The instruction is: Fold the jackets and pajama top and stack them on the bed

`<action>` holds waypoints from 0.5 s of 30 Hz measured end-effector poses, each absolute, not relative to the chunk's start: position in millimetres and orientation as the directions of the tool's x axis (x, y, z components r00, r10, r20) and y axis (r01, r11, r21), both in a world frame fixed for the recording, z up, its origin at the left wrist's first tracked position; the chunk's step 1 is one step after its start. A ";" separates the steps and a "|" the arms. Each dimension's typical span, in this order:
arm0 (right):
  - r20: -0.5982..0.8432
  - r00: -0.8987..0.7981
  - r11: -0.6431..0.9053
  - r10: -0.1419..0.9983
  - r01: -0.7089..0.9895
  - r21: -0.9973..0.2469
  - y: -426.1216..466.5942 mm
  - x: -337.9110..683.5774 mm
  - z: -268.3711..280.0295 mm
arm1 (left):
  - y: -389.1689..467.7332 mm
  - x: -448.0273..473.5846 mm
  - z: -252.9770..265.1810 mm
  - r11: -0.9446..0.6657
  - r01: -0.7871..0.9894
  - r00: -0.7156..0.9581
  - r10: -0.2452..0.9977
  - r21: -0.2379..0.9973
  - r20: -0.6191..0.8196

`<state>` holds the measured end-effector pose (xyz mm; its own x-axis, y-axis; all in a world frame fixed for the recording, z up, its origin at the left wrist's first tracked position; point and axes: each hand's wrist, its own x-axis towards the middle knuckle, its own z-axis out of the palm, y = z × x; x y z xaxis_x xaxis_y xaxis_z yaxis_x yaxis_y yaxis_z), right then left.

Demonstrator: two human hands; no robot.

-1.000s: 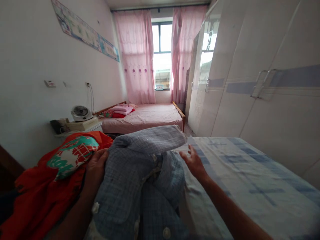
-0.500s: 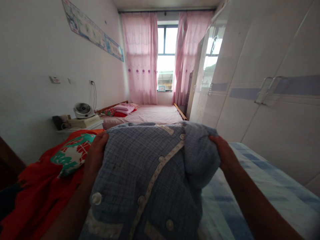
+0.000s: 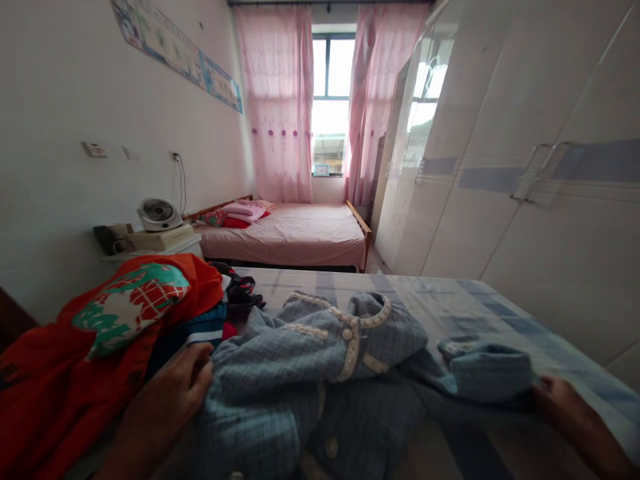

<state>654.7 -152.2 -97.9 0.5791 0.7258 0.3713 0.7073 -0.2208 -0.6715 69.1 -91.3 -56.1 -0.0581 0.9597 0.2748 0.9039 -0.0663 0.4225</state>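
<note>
Jacket on sheet; clothes left, bed beyond.

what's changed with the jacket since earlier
The jacket has dropped from being held up to lying on the patterned sheet. The right hand moved right and down to a sleeve; the left hand is lower, by the jacket's edge. The red clothing stayed.

Orange garment crowds left grip's outer side; jacket blocks between grips; beyond right grip, bare sheet allows passage.

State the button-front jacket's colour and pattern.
The jacket is grey-blue with a faint check, head view.
</note>
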 end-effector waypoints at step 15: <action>0.386 0.150 0.044 0.910 0.892 -0.450 -96.1 526.5 -75.6 | 35.2 135.6 -60.6 -0.363 0.820 0.414 0.910 0.442 -0.020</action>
